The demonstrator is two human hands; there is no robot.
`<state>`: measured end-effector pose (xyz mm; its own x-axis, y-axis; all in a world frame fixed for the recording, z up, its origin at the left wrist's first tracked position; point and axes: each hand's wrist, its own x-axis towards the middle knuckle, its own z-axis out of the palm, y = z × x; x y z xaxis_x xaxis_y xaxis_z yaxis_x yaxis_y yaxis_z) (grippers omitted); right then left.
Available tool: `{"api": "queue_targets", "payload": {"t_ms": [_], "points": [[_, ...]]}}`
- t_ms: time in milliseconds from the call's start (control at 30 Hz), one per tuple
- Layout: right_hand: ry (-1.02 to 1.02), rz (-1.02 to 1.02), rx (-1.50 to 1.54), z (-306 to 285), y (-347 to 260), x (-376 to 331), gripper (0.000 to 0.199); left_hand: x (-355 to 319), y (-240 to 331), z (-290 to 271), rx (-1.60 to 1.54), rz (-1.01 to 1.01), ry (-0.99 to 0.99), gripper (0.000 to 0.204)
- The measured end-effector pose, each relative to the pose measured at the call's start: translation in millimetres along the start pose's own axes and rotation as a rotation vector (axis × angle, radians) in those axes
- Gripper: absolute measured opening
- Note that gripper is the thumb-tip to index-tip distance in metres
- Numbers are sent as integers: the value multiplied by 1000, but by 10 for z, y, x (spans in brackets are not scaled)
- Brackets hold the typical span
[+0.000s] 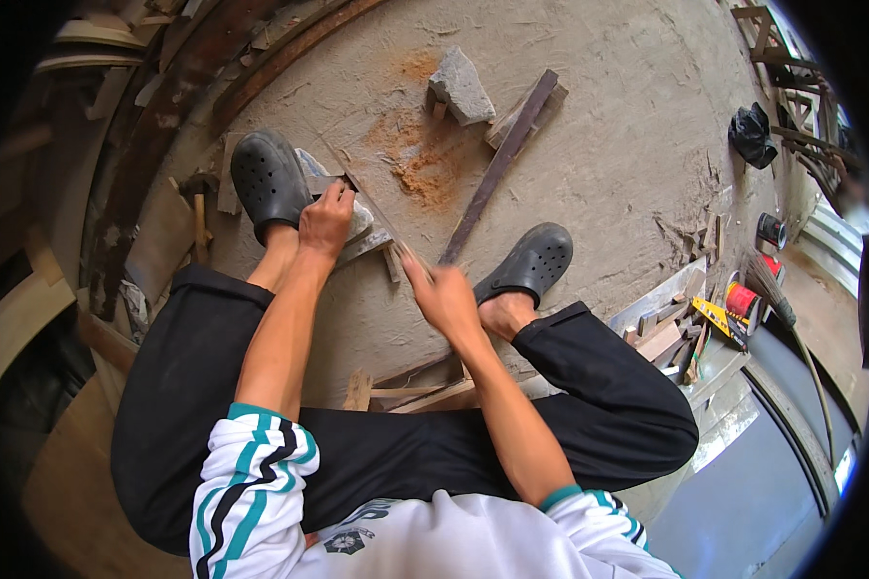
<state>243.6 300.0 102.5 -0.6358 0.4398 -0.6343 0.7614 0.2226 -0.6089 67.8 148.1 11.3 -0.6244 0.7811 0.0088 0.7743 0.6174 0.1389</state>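
Observation:
My left hand [325,224] is closed on a short dark piece of wood [322,183], pressing it over a pale block [365,241] beside my left clog [267,179]. In my right hand [449,301], the fingers are wrapped round the near end of a long, thin, saw-like blade [378,216]. The blade slants away to the far left, its far part passing close to the dark piece. Motion smears the right hand and blade slightly, so whether the blade touches the wood I cannot tell. Orange-brown sawdust [423,179] lies on the floor just beyond.
A grey stone [462,85] and a long dark wooden bar [500,164] lie ahead. My right clog [531,262] is right of the bar's near end. A hammer-like tool [201,227] lies at left. Wood scraps, a yellow-handled saw [717,320], cans and a brush [770,288] line the right.

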Motion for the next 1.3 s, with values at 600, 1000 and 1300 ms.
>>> {"api": "queue_targets", "payload": {"t_ms": [600,1000,1300], "points": [[-91,50,25,59,-184,261,69,36,133,-115,-195,-275,27,13],[12,1,34,148,-122,263,70,290,63,-99,-513,-891,6,21],[-62,5,103,104,-103,299,69,350,-50,-74,-522,-981,-172,20]]}}
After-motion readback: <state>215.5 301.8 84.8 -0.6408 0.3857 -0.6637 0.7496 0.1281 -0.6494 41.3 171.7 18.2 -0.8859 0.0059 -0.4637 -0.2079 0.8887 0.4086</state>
